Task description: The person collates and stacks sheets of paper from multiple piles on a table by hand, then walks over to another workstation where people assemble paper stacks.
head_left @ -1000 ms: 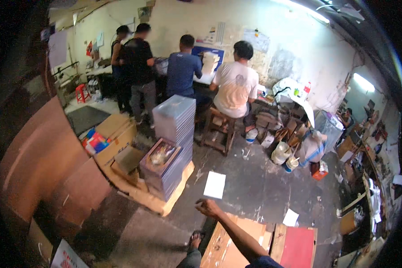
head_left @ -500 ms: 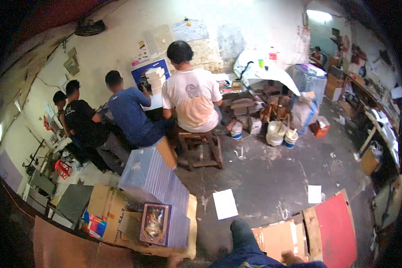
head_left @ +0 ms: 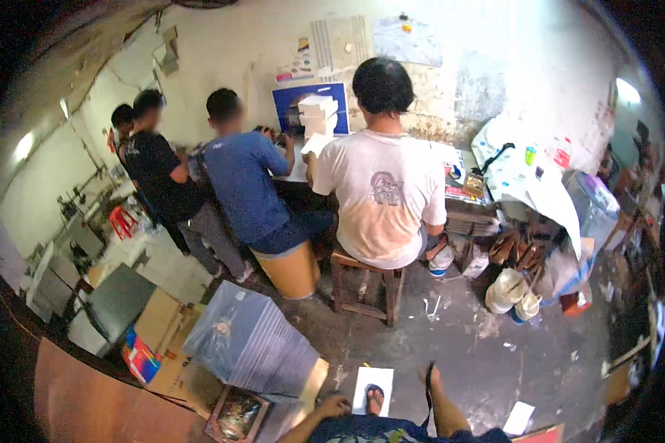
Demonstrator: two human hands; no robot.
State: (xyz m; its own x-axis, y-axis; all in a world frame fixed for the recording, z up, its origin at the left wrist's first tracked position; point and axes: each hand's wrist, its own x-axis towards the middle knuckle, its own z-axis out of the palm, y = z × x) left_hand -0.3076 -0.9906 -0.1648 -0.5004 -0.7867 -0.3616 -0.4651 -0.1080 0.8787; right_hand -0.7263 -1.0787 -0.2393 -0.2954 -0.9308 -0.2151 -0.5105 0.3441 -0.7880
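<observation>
My left hand (head_left: 335, 407) hangs low at the bottom edge, its fingers loosely bent and nothing visible in it. Nearest to it is a tall stack of bluish-grey flat boards (head_left: 255, 336), slightly apart from the fingers. A book with an ornate dark cover (head_left: 235, 417) lies at the near side of that stack. Below me, one sandalled foot (head_left: 374, 401) is on a white sheet (head_left: 361, 384) on the floor; my other leg (head_left: 450, 417) reaches forward to the right. My right hand is out of the picture.
A person in a pale shirt (head_left: 383, 192) sits on a wooden stool (head_left: 366, 284) ahead; another in blue (head_left: 244, 184) sits beside. Two people stand farther left. Pails (head_left: 504, 289) and bundles line the right wall. Cardboard (head_left: 171, 328) lies left of the stack.
My view has moved forward and turned left. The seated people and stack look nearer or lower. My left hand has come into view; the hand by the cardboard at lower right has left it.
</observation>
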